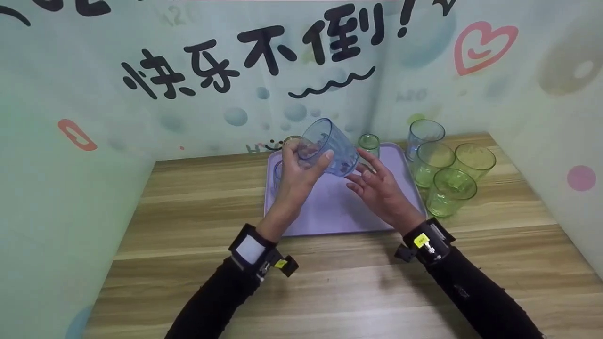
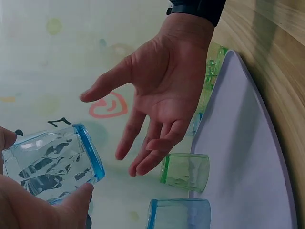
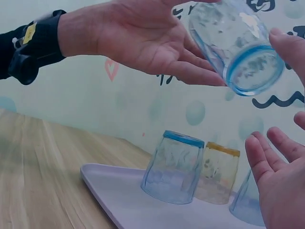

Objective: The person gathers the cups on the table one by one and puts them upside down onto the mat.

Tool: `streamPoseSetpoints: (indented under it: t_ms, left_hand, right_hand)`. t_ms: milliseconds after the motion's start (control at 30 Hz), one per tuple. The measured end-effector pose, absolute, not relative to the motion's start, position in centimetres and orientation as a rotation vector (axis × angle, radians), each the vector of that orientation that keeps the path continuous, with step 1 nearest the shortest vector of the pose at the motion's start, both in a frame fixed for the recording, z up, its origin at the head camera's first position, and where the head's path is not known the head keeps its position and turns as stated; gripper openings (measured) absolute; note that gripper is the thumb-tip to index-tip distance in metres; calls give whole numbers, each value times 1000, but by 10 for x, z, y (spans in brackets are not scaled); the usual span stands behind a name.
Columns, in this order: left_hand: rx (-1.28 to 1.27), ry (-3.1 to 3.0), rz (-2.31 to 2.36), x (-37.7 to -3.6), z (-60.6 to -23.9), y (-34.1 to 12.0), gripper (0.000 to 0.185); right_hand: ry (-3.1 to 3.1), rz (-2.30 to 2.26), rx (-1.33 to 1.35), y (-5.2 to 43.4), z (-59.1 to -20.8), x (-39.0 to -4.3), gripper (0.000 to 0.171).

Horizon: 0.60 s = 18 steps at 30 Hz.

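My left hand (image 1: 301,162) holds a clear blue cup (image 1: 330,148) tilted in the air over the purple tray (image 1: 330,212), thumb and fingers round its wall near the rim. The same blue cup (image 2: 52,162) shows low on the left of the left wrist view, and high up in the right wrist view as the blue cup (image 3: 238,45). My right hand (image 1: 374,181) is open just right of the cup, fingers spread and holding nothing. On the tray stand upside-down cups: a green one (image 2: 186,171), a blue one (image 3: 174,167) and a yellow-rimmed one (image 3: 219,174).
Right of the tray stand three upright green cups (image 1: 450,190) and one blue cup (image 1: 424,134) on the wooden table (image 1: 188,245). Printed walls close in the back and both sides. Bare wood lies left of the tray and along the front.
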<state>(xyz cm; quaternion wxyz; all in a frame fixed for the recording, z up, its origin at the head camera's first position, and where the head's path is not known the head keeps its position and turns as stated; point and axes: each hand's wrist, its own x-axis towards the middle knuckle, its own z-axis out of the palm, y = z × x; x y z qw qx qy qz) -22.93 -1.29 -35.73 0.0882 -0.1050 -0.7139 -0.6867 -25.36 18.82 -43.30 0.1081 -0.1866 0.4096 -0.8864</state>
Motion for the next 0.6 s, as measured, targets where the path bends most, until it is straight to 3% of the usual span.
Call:
streamPoseSetpoints:
  t_ms: [333, 600]
  left_hand:
    - [-273, -2140, -2204, -227, -363, -2, 69]
    - [-334, -2244, -2251, -229, -360, -7, 75]
  right_hand:
    - [1284, -2645, -572, 178, -427, -250, 58]
    - [1280, -2670, -570, 182, -431, -249, 58]
